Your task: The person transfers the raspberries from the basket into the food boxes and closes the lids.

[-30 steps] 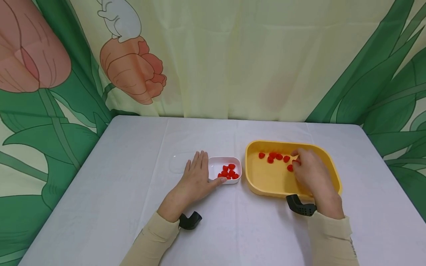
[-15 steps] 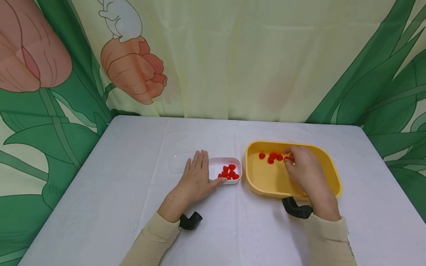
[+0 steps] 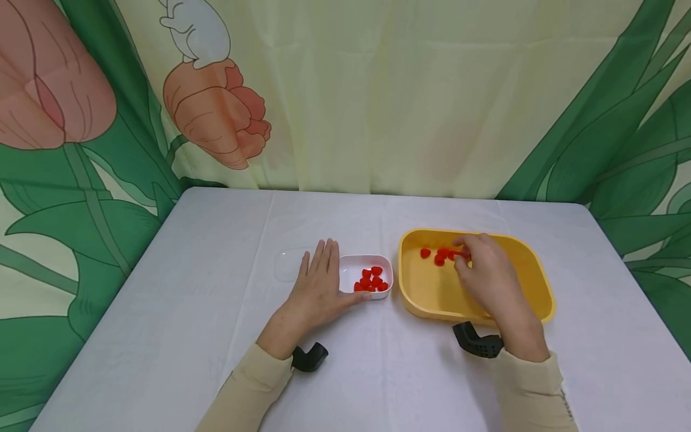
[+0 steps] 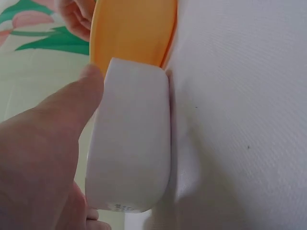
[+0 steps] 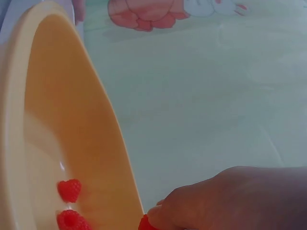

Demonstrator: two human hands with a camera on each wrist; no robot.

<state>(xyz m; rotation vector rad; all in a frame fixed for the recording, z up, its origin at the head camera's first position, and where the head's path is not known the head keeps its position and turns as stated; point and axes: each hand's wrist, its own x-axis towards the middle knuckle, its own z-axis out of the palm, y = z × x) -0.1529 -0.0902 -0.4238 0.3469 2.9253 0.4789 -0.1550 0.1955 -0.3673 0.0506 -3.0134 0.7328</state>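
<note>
Over the right half of the yellow tray (image 3: 432, 294), my right hand (image 3: 491, 279) pinches a red raspberry (image 5: 145, 224) between thumb and fingertips. Several more raspberries (image 3: 439, 260) lie on the tray floor, near its far side. My left hand (image 3: 315, 294) rests with straight fingers along the left side of a small white box (image 3: 349, 265). Its thumb reaches along the box's near rim, seen also in the left wrist view. Several raspberries (image 3: 372, 279) sit inside the box, mostly toward its right and near side.
A clear plastic lid (image 3: 287, 265) lies on the white tablecloth (image 3: 216, 252), left of the box and partly behind my left fingers. The tray stands just right of the box. A printed curtain (image 3: 351, 120) hangs behind the table.
My right hand has moved left across the tray, gathering toward the raspberries there. Fewer raspberries are visible at the tray's right. The left hand has barely moved.
</note>
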